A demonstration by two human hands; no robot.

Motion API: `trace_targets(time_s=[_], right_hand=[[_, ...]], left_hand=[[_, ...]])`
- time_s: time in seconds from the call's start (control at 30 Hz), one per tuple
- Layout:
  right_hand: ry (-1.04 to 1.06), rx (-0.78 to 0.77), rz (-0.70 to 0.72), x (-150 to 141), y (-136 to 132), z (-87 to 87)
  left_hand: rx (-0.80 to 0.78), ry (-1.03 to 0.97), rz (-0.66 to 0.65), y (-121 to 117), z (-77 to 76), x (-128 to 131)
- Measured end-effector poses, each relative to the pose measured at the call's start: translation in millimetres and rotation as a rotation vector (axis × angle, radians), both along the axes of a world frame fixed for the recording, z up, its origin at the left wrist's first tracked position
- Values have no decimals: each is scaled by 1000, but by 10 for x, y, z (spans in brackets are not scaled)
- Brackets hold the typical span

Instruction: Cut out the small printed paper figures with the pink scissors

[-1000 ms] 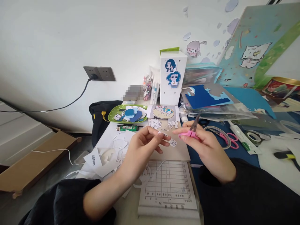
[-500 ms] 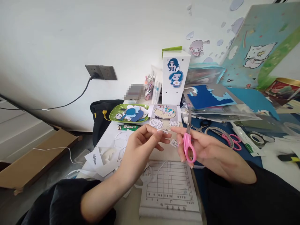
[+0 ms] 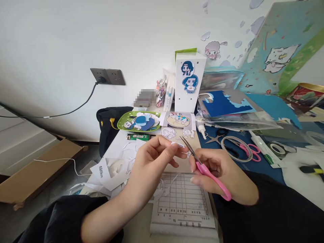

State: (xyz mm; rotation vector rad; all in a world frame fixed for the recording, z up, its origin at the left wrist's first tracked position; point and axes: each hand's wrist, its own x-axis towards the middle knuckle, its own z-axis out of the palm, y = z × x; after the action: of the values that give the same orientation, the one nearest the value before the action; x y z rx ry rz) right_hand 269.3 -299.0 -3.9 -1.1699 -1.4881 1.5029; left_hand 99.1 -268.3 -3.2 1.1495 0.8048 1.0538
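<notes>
Scissors [image 3: 208, 172], upright earlier, now tilted toward paper scrap [image 3: 180, 145]; right fingers [image 3: 206, 181] gripping them, left fingers [image 3: 165, 154] pinching scrap

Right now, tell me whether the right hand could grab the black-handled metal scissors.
Probably not immediately: the right hand holds pink-handled metal scissors, though the black-handled scissors lie just beyond it.

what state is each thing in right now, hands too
Left hand: pinching the paper piece
Right hand: holding the pink scissors
Pink scissors: blades look slightly parted
Paper piece: held, near the blades
Black scissors: lying, blades spread
Plug: in the socket
Green tray: holding cut-outs
White box: upright
</notes>
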Motion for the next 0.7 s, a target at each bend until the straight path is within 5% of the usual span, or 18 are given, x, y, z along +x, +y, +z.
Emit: trace_targets(time_s=[0.7], right_hand=[[-132, 145, 111, 42, -45, 26]], left_hand=[[-4, 59, -75, -42, 119, -24]])
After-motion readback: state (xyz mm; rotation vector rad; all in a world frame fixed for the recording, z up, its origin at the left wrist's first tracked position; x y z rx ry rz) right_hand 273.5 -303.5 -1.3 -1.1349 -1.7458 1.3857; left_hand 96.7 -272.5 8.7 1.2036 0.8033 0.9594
